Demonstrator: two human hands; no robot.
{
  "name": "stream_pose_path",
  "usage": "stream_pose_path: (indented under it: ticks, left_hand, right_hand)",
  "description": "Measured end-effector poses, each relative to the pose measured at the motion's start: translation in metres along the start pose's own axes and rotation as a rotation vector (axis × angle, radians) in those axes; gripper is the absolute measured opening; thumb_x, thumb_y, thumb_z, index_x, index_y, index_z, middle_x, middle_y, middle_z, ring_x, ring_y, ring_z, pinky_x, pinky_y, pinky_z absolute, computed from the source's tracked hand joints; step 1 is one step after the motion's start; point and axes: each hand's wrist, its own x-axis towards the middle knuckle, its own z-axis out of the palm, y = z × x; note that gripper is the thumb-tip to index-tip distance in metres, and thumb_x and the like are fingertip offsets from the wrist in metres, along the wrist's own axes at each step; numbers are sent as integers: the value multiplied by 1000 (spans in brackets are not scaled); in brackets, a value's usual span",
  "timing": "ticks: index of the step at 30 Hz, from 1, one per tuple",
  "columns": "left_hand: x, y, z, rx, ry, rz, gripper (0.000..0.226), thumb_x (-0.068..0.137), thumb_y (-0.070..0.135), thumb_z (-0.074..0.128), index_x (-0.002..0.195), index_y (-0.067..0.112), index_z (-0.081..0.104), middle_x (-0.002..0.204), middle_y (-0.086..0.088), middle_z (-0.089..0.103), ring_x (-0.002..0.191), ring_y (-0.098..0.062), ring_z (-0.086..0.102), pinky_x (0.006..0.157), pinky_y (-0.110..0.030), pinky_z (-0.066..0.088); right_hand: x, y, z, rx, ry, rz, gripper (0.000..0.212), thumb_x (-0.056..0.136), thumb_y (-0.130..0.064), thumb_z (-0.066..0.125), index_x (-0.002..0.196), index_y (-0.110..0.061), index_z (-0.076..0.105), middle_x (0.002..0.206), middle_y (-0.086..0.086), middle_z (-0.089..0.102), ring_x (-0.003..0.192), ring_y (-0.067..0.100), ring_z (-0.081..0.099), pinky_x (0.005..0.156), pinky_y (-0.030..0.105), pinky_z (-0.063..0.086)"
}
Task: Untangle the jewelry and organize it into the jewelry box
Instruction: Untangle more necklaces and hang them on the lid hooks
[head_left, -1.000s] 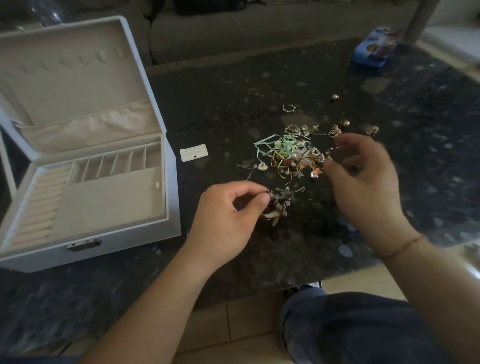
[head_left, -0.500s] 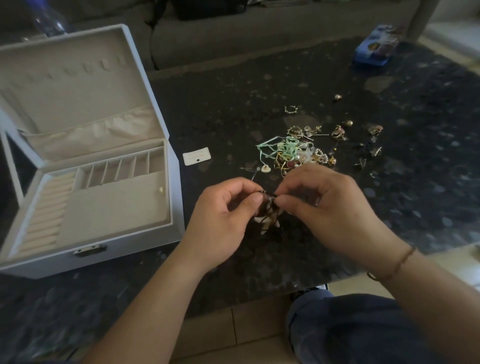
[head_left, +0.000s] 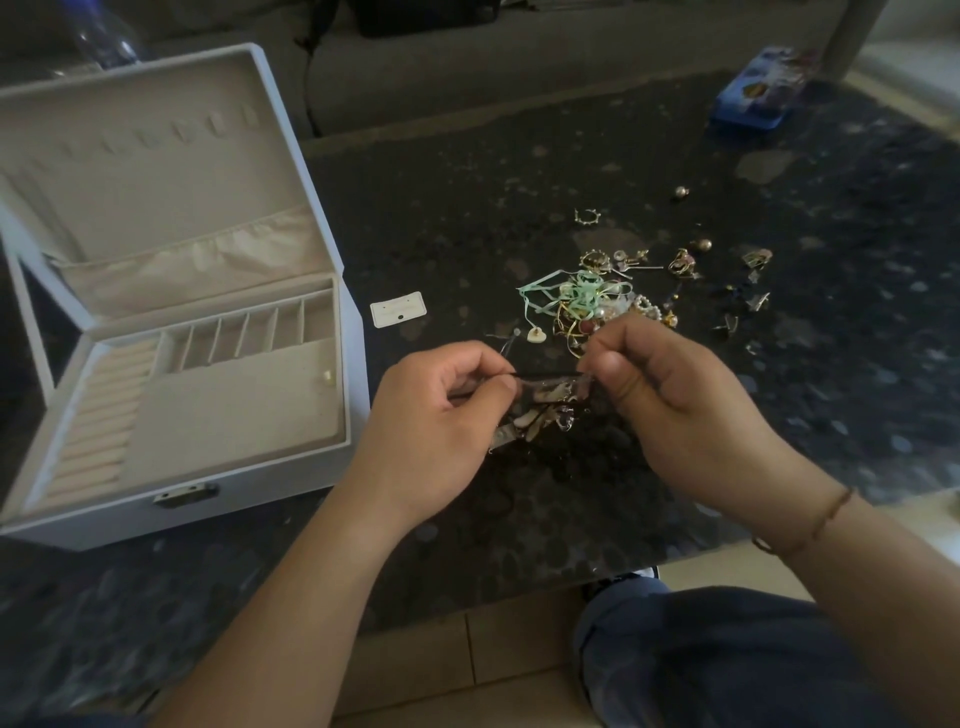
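left hand (head_left: 441, 415) pinches shell necklace (head_left: 540, 402) cord | right hand (head_left: 675, 410) pinches other end | cord taut left-right between them | jewelry box (head_left: 311, 467) nearer left hand

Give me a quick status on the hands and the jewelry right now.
Left hand and right hand both pinching a dark cord with shell charms, stretched between them. Tangled pile on table. Jewelry box open, nothing blocking.

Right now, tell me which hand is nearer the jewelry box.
Left. The left hand sits just right of the jewelry box; the right hand is farther right.
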Motion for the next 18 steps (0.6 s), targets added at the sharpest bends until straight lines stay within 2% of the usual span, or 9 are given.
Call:
stream_pose_path:
  ticks: [4,8,11,14,16,18]
  left_hand:
    - [0,2,1,0,32,36,27,94,15,60,69,26,66,67,11,64,69,-5,60,62,-12,43]
    - [1,3,2,-195,23,-7,26,88,18,52,67,16,67,68,1,65,72,-10,61,69,-18,47]
    - [1,3,3,-285,17,-27,26,90,13,52,69,12,68,70,-2,68,72,-11,64,69,-17,50]
    - [-1,3,2,-295,17,-17,26,93,10,52,72,9,67,70,-2,68,72,-10,64,68,-16,49]
    - [-1,2,1,-288,7,-10,25,95,7,53,74,6,68,71,-3,67,73,-10,64,68,-16,49]
    - [-2,1,1,-280,-7,-3,23,93,12,53,76,8,68,73,-3,67,74,-13,65,69,-18,51]
  right_hand:
    - [0,1,0,5,24,-20,18,99,-32,44,84,-26,52,72,-1,54,64,12,49,55,21,39]
    - [1,2,0,-12,-2,-15,19,98,-34,46,79,-35,49,67,-11,50,59,4,44,52,16,36]
    - [0,-1,0,38,-22,-36,23,95,-47,47,82,-30,55,65,-9,51,57,6,46,52,17,37]
    - [-3,-4,1,3,-3,-52,29,88,-54,54,93,-28,64,61,-5,58,54,9,53,52,24,44]
    - [-3,-6,3,-53,16,-53,29,85,-55,60,99,-31,69,67,-9,65,62,9,62,58,30,52]
    - [-3,-8,4,-66,40,-71,27,84,-50,64,98,-30,74,78,-15,69,74,6,67,65,32,56]
